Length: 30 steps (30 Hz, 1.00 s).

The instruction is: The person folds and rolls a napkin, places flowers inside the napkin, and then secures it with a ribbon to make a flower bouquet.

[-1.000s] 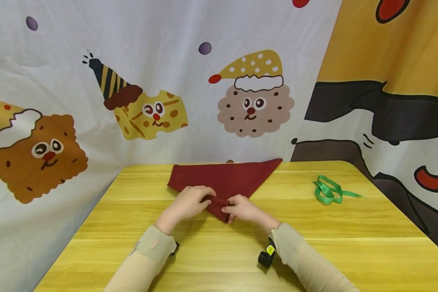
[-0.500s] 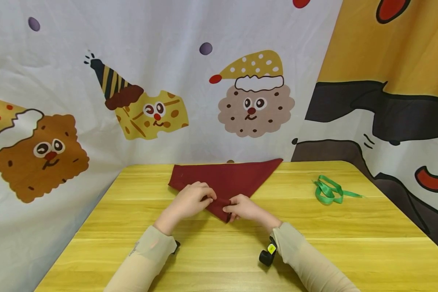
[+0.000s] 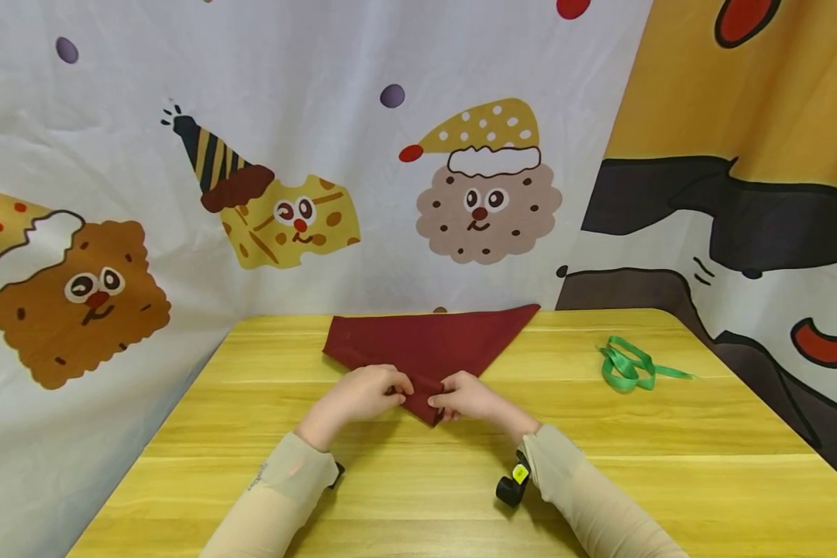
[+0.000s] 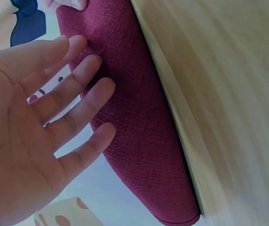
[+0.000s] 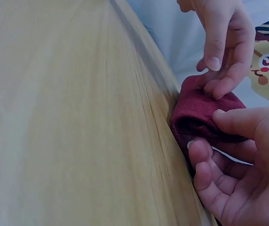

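A dark red cloth, folded to a pointed shape, lies at the far side of the table with its near corner toward me. At that corner my right hand pinches a folded-over part between thumb and fingers. The right wrist view shows this fold as a hollow roll, thumb on top and fingers below. My left hand is at the cloth's left slanting edge, fingertips right at the fold. Its fingers are loosely bent and spread over the cloth in the left wrist view, thumb apart from the fabric.
A loosely looped green ribbon lies on the wooden table to the right of the cloth. Behind the table's far edge hangs a printed curtain. A small black camera sits at the right wrist.
My left hand has shifted slightly toward me and down along the cloth's edge. The right hand keeps its pinch at nearly the same place, and the ribbon lies as before.
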{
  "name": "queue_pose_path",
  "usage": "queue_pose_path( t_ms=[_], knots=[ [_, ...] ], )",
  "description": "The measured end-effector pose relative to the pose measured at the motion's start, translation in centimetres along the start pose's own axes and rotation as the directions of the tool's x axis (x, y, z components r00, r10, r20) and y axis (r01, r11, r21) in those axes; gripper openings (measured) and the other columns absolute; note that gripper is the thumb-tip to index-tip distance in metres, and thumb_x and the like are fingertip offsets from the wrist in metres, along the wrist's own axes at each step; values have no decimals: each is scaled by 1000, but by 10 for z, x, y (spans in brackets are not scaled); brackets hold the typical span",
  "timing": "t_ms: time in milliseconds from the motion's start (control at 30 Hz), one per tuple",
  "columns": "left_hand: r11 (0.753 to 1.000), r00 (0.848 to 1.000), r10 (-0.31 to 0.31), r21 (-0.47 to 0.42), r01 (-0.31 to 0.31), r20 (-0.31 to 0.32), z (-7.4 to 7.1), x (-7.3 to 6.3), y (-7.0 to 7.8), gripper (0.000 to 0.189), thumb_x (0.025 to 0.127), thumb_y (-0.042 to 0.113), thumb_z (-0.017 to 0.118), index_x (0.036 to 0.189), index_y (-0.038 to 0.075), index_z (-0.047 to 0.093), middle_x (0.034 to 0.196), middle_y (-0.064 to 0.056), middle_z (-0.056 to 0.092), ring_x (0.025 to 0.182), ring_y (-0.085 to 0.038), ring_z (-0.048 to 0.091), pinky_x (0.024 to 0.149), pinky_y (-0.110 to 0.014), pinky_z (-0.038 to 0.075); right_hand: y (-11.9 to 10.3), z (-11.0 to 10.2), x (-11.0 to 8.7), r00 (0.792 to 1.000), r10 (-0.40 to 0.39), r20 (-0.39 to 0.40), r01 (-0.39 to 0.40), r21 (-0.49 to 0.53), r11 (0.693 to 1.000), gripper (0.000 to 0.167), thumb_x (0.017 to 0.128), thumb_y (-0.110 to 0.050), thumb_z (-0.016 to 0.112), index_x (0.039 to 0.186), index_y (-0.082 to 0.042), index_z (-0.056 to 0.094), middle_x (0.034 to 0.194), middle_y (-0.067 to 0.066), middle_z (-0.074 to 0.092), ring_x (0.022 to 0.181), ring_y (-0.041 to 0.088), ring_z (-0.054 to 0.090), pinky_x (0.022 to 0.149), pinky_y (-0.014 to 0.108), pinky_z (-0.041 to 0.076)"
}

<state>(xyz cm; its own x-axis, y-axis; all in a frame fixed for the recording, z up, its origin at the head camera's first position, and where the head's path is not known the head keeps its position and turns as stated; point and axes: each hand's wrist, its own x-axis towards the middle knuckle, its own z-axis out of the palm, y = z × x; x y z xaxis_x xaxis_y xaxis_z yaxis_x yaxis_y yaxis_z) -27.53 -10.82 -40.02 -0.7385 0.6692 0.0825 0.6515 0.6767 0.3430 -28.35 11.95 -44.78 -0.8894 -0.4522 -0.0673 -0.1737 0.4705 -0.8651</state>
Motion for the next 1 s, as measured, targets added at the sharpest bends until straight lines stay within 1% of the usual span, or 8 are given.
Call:
queue_pose_path(
  t_ms=[233, 400, 467, 533, 600, 700, 900, 1000],
  knots=[
    [1000, 1000, 6, 3, -6, 18, 3, 2, 0, 24, 94, 14, 64, 117, 14, 69, 106, 2, 62, 93, -15, 59, 83, -34, 49, 0, -4, 0, 1000, -6, 1, 6, 8, 1000, 19, 90, -14, 67, 78, 1, 68, 62, 8, 64, 52, 14, 57, 50, 26, 47],
    [1000, 999, 16, 9, -16, 39, 8, 6, 1, 30, 93, 14, 65, 123, 13, 66, 115, -3, 60, 102, -17, 58, 88, -35, 48, 2, -6, -1, 1000, 7, 10, -7, 20, 1000, 16, 90, -12, 67, 82, 2, 68, 65, 9, 65, 55, 14, 58, 52, 27, 48],
    [1000, 998, 22, 18, -23, 61, 10, 7, 0, 33, 93, 15, 66, 126, 12, 65, 119, -4, 58, 106, -19, 57, 91, -36, 47, 3, -6, -1, 1000, 10, 14, -11, 21, 1000, 15, 90, -12, 67, 84, 2, 68, 66, 9, 66, 55, 14, 59, 52, 27, 49],
    [999, 995, 18, 34, -21, 103, 11, 9, 1, 37, 92, 16, 66, 129, 12, 63, 123, -6, 57, 110, -20, 55, 93, -37, 46, 4, -6, 0, 1000, 15, 13, -15, 23, 1000, 15, 90, -12, 67, 85, 2, 68, 66, 9, 66, 55, 14, 59, 52, 28, 49],
    [999, 988, 5, 46, -12, 152, 11, 11, 3, 42, 92, 18, 67, 133, 12, 60, 128, -7, 54, 115, -22, 54, 96, -39, 44, 5, -7, 0, 1000, 21, 9, -21, 18, 1000, 14, 90, -12, 68, 85, 2, 67, 65, 9, 65, 54, 14, 59, 51, 28, 49],
    [998, 976, -32, 63, 18, 217, 12, 15, 6, 48, 91, 21, 68, 137, 14, 56, 135, -7, 51, 121, -23, 51, 100, -40, 41, 6, -9, 1, 999, 32, 3, -32, 6, 999, 14, 90, -12, 68, 84, 1, 67, 64, 8, 65, 53, 15, 60, 51, 28, 50],
    [992, 949, -101, 102, 73, 299, 15, 21, 9, 54, 93, 28, 66, 144, 19, 50, 145, -6, 45, 131, -24, 44, 104, -42, 37, 7, -14, 2, 999, 45, -18, -45, -27, 999, 14, 89, -12, 68, 82, 0, 67, 64, 8, 63, 51, 15, 57, 49, 29, 50],
    [988, 934, -124, 125, 86, 334, 15, 23, 11, 55, 94, 29, 65, 145, 20, 48, 148, -6, 42, 135, -24, 40, 106, -42, 35, 8, -18, 3, 998, 51, -49, -55, -73, 996, 13, 89, -12, 69, 84, 0, 68, 64, 8, 62, 51, 16, 57, 49, 29, 50]
  ],
)
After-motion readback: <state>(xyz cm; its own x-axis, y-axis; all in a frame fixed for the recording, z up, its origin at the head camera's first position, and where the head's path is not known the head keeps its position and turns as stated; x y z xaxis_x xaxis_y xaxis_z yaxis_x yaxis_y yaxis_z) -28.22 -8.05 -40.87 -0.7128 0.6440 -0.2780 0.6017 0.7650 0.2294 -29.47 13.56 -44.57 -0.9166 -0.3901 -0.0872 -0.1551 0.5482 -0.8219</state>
